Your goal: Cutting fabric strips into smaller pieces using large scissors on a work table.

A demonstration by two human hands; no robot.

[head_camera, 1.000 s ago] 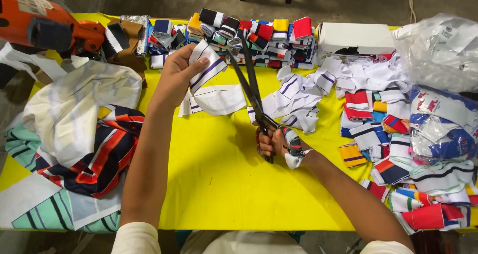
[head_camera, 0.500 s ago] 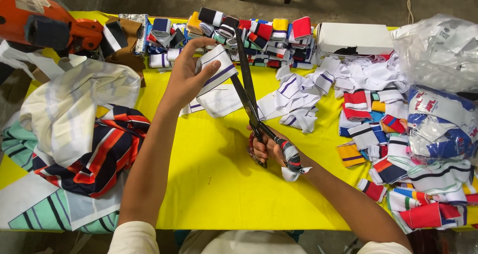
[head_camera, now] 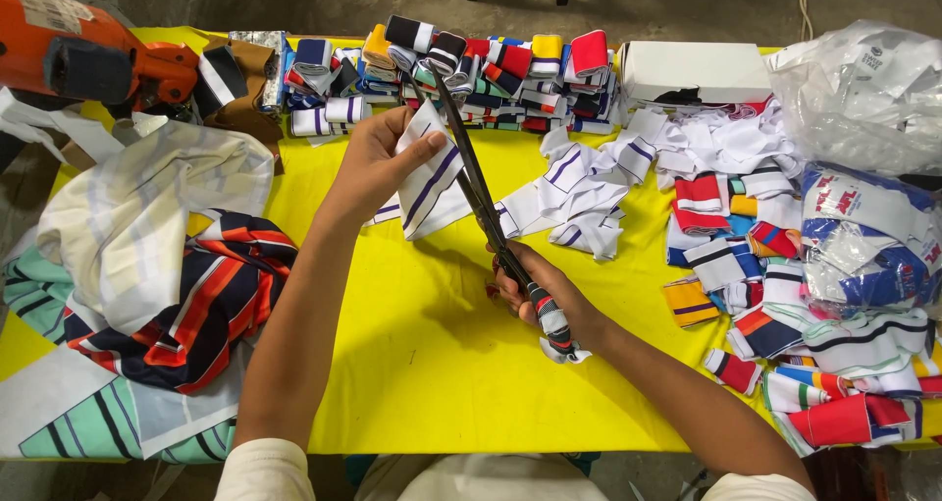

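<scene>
Flanking clenched hands, scissors (head_camera: 481, 192), white strip (head_camera: 429, 177): fabric piles (head_camera: 785, 256), seemingly offcuts.

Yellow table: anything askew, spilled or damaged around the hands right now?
Nothing looks damaged. The left hand holds a white striped fabric piece against the scissors gripped by the right hand. The scissor handle is wrapped in striped cloth, which looks deliberate. Loose striped pieces lie scattered on the yellow table.

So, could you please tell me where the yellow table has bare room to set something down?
The widest bare patch of the table lies near the front edge, between the striped shirts and the right hand. A narrow strip runs under the scissors. The back row of rolls and the right-side pile are crowded.
</scene>
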